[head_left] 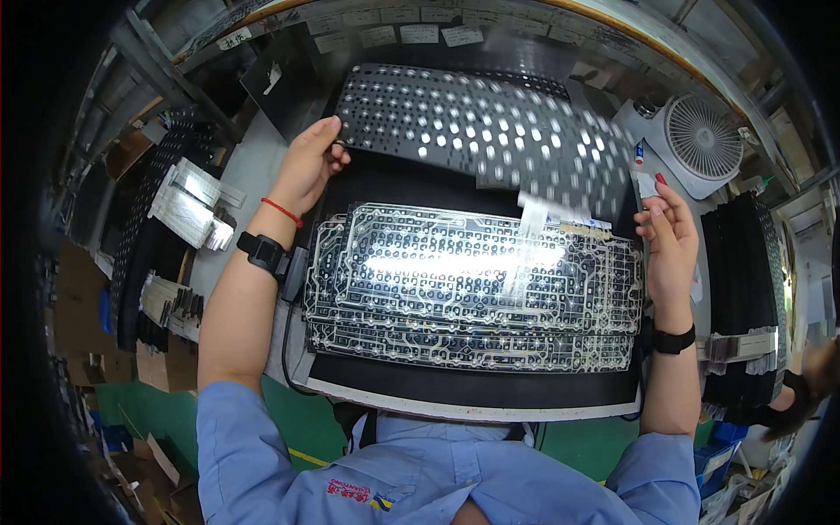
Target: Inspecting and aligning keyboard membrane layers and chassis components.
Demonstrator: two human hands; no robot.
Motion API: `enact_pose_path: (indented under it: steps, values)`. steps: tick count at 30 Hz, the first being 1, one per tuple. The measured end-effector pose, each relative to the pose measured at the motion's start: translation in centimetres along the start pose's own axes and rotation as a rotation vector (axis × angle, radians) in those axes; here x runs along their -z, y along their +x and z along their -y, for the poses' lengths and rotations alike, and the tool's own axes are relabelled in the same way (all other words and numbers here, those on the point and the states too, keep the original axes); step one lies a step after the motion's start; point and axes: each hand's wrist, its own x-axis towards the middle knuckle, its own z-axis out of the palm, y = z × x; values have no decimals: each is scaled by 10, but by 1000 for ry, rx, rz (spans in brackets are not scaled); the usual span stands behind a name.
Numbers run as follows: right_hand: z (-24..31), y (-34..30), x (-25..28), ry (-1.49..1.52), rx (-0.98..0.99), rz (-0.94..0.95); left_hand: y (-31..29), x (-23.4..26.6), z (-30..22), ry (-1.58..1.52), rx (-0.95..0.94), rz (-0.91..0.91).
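Mid-assembly at the surface (472, 395): left hand (308, 166) with fingers pinching the corner of a black perforated sheet (481, 131), raised and not yet laid over the clear membrane circuit stack (472, 289); right hand (669, 241) at its far edge, fingers loosely curled.

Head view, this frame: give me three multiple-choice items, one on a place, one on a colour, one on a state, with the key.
1. Where is the small white fan?
A. Far right of the bench
B. Near left corner
C. Under the stacked sheets

2. What colour is the cord on the left wrist?
A. Green
B. Red
C. Yellow

3. What is the left hand doing?
A. Lying flat on the clear circuit sheets
B. Gripping the left end of the black perforated sheet
C. Hanging off the bench

Key: 1 A, the fan stands beyond the right hand; 2 B, a red cord circles the wrist above the black band; 3 B, its fingers close on the sheet's edge.
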Motion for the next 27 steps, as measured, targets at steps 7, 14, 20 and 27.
enact_pose_path:
  steps: [7,14,20,27]
  values:
    - [-1,-2,-2,-270,-86,69,0,-4,-1,-84,-56,-164]
    - [-8,-2,-1,-489,-40,303,-7,-10,-5,-11,17,80]
    - [-2,-2,-4,-274,-47,56,-14,-21,-9,38,173,258]
    - [-11,4,3,-153,-27,-22,-10,-11,-2,184,86,318]
